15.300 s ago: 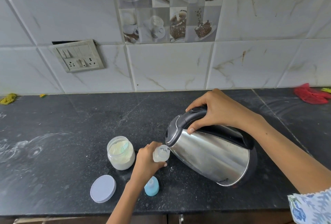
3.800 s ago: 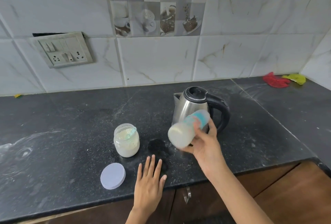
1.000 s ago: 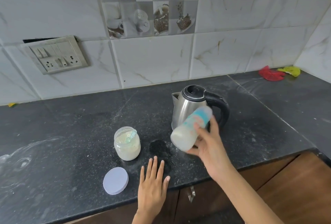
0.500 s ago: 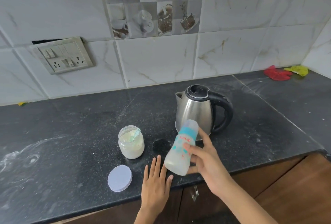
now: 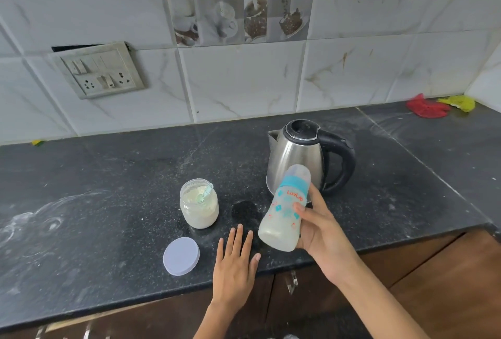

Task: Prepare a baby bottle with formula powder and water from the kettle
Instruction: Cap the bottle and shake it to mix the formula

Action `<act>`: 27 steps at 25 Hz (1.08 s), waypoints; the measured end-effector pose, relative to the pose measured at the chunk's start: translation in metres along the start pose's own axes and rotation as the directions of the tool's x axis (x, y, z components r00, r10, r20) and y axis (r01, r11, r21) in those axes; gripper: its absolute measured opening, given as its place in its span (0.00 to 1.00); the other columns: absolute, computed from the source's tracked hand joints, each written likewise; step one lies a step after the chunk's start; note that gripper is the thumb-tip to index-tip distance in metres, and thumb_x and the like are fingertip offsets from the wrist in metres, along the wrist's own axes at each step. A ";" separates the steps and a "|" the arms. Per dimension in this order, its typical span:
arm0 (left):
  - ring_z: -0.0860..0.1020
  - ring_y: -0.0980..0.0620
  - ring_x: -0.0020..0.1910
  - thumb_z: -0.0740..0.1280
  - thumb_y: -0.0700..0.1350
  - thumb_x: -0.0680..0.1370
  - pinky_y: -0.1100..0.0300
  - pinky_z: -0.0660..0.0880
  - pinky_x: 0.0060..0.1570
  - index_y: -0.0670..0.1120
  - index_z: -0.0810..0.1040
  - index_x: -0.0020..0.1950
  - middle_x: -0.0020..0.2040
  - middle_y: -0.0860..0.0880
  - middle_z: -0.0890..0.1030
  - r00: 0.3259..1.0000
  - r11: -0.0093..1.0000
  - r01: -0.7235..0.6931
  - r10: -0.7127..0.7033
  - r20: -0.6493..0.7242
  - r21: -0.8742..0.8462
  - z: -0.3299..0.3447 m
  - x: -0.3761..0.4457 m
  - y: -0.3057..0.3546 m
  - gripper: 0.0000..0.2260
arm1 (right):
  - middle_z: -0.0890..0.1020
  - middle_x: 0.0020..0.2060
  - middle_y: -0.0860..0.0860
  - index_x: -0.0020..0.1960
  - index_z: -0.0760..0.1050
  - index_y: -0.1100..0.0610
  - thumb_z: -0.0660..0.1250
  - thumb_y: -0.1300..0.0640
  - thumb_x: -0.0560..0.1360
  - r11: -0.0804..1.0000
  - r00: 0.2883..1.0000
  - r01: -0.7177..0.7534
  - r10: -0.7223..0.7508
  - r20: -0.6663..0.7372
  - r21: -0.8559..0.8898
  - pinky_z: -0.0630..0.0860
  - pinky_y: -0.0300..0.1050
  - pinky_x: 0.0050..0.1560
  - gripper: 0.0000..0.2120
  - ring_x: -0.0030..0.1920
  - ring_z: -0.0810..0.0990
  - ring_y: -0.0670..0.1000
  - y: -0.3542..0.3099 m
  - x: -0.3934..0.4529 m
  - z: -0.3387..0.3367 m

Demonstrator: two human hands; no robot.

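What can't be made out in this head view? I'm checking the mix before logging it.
- Teat of the baby bottle: hidden under its cloudy cap.
- Water level in the kettle: the lid is shut and the body is opaque steel.
- Bottle markings: partly covered by the right hand.
- Scoop in the powder jar: its bowl is buried in powder.

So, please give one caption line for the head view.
Right hand holds the capped baby bottle tilted before the kettle; left hand flat on counter.
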State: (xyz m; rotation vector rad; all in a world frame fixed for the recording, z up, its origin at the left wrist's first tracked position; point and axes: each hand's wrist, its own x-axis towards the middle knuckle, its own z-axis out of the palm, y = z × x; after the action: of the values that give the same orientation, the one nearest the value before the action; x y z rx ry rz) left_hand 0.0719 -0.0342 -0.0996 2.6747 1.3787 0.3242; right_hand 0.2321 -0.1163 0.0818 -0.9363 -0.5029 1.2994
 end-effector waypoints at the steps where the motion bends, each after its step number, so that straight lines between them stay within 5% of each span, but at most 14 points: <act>1: 0.61 0.46 0.74 0.44 0.57 0.82 0.49 0.52 0.70 0.48 0.64 0.74 0.75 0.46 0.64 1.000 1.000 0.005 -0.005 0.001 0.004 0.000 0.000 0.000 0.25 | 0.84 0.53 0.53 0.70 0.68 0.45 0.77 0.59 0.66 1.000 1.000 0.010 -0.010 0.029 0.014 0.83 0.54 0.44 0.36 0.53 0.84 0.55 -0.004 0.001 -0.002; 4: 0.59 0.47 0.75 0.45 0.57 0.82 0.49 0.51 0.70 0.49 0.63 0.74 0.75 0.47 0.62 1.000 1.000 0.008 -0.008 -0.006 0.015 0.001 0.000 -0.001 0.24 | 0.83 0.56 0.54 0.69 0.71 0.45 0.83 0.53 0.56 1.000 0.993 -0.004 0.001 0.117 0.022 0.82 0.54 0.49 0.44 0.57 0.82 0.56 -0.010 0.003 -0.006; 9: 0.59 0.47 0.75 0.47 0.57 0.82 0.51 0.46 0.72 0.49 0.64 0.74 0.75 0.47 0.62 1.000 1.000 0.010 -0.010 -0.003 0.014 0.000 0.000 0.000 0.24 | 0.85 0.51 0.53 0.52 0.85 0.52 0.86 0.50 0.48 0.995 0.991 -0.024 0.011 0.135 0.094 0.83 0.49 0.47 0.33 0.51 0.85 0.51 -0.016 0.000 -0.004; 11: 0.60 0.47 0.74 0.46 0.57 0.82 0.51 0.45 0.72 0.49 0.65 0.74 0.75 0.47 0.63 1.000 1.000 0.011 -0.011 0.002 0.012 -0.001 -0.001 0.000 0.24 | 0.85 0.51 0.53 0.58 0.81 0.55 0.83 0.49 0.54 0.992 0.994 -0.096 0.091 0.065 0.080 0.83 0.50 0.47 0.34 0.49 0.85 0.51 -0.016 -0.001 0.001; 16: 0.61 0.47 0.74 0.47 0.57 0.82 0.50 0.49 0.71 0.49 0.66 0.73 0.75 0.47 0.64 1.000 1.000 0.018 -0.018 0.008 0.017 -0.005 0.000 0.002 0.24 | 0.83 0.52 0.59 0.61 0.74 0.54 0.67 0.55 0.73 0.962 0.964 -0.259 0.263 -0.034 0.083 0.82 0.52 0.47 0.17 0.52 0.84 0.58 -0.009 0.000 -0.003; 18: 0.62 0.47 0.73 0.47 0.57 0.82 0.49 0.51 0.70 0.49 0.66 0.73 0.74 0.47 0.65 1.000 1.000 0.019 -0.020 0.017 0.016 -0.007 0.000 0.003 0.24 | 0.82 0.54 0.57 0.64 0.71 0.53 0.68 0.57 0.72 0.967 0.969 -0.248 0.246 -0.040 -0.054 0.82 0.51 0.48 0.21 0.54 0.83 0.56 -0.011 -0.002 -0.005; 22: 0.67 0.46 0.71 0.48 0.57 0.81 0.46 0.52 0.72 0.49 0.69 0.71 0.72 0.47 0.68 1.000 1.000 0.025 -0.025 0.004 0.005 -0.008 0.000 0.003 0.23 | 0.77 0.59 0.45 0.74 0.50 0.37 0.76 0.58 0.63 0.832 0.998 0.037 -0.057 -0.019 -0.554 0.82 0.47 0.50 0.50 0.56 0.82 0.47 -0.023 -0.001 -0.013; 25: 0.74 0.44 0.65 0.47 0.57 0.81 0.42 0.67 0.65 0.49 0.74 0.65 0.67 0.45 0.75 0.999 0.999 0.041 -0.040 0.031 -0.010 -0.012 0.008 0.004 0.23 | 0.76 0.58 0.47 0.74 0.52 0.35 0.74 0.64 0.63 0.939 0.976 0.182 -0.209 -0.066 -0.291 0.83 0.51 0.42 0.50 0.55 0.82 0.50 -0.030 0.005 -0.008; 27: 0.76 0.42 0.62 0.46 0.56 0.81 0.41 0.71 0.61 0.47 0.75 0.62 0.64 0.43 0.77 0.999 0.999 0.034 -0.034 0.008 -0.005 -0.009 0.013 0.003 0.24 | 0.77 0.58 0.52 0.72 0.55 0.35 0.75 0.65 0.62 0.966 0.988 0.129 -0.145 -0.055 -0.222 0.83 0.55 0.41 0.49 0.56 0.81 0.54 -0.021 0.001 0.004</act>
State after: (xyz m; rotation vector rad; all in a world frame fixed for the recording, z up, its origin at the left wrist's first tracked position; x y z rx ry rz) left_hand 0.0792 -0.0256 -0.0889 2.6430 1.4173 0.3134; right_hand 0.2416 -0.1145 0.1006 -1.1062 -0.6529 1.0965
